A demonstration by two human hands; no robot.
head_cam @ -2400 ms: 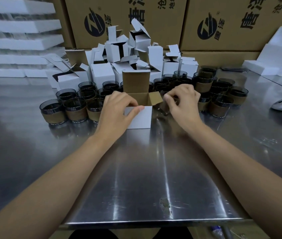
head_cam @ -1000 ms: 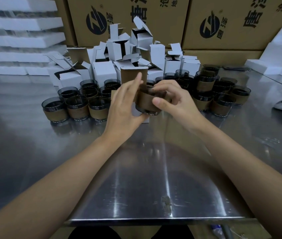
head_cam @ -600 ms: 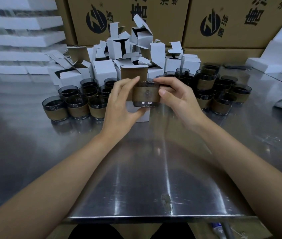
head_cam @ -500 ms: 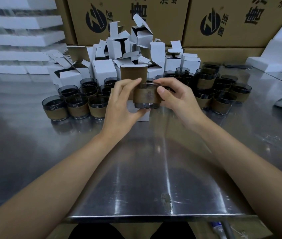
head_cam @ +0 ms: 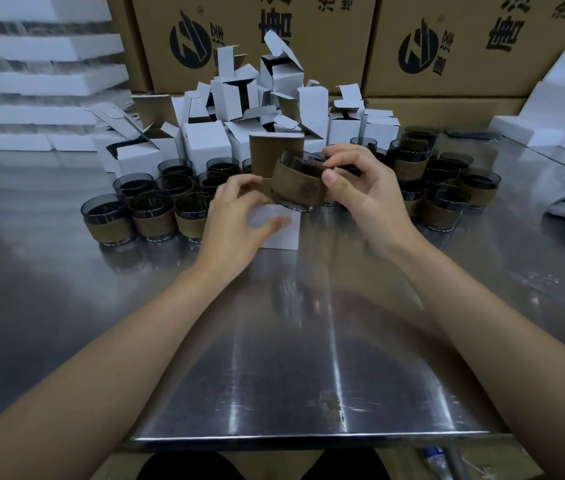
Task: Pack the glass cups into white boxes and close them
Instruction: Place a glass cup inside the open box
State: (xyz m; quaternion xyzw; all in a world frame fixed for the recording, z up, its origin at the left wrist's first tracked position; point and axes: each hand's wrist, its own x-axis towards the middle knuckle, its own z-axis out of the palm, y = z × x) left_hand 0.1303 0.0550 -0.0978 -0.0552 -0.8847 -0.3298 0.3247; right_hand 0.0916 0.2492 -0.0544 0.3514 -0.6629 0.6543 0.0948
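Both arms reach out from 6 o'clock over the shiny metal table [head_cam: 274,341], and the hands meet a little above the middle of the view.

The right hand [head_cam: 367,199] pinches one glass cup [head_cam: 298,183]. Its thumb presses on the brown part at the front of the cup. Its other fingers curl over the rim at the back. The wrist bends a bit, and the cup is tilted, not straight up. The cup is in the air, just over the open top of a white box [head_cam: 279,232]. Its bottom is near the top edge of the box, but I cannot tell if they touch.

The left hand [head_cam: 236,220] holds that white box at its 9 o'clock side. The thumb lies flat on the white front. The other fingers curl round the top edge. The box stands on the table, and its tall flap [head_cam: 276,152] sticks up behind the cup, brown on the inside.

More cups stand on the table in two bunches, one at 9 o'clock of the hands [head_cam: 108,220] and one at 3 o'clock [head_cam: 447,206]. A pile of white boxes [head_cam: 205,147] with open flaps sits at 12 o'clock. Behind it are big brown boxes [head_cam: 464,46]. White foam sheets [head_cam: 32,77] are stacked at 10 o'clock.
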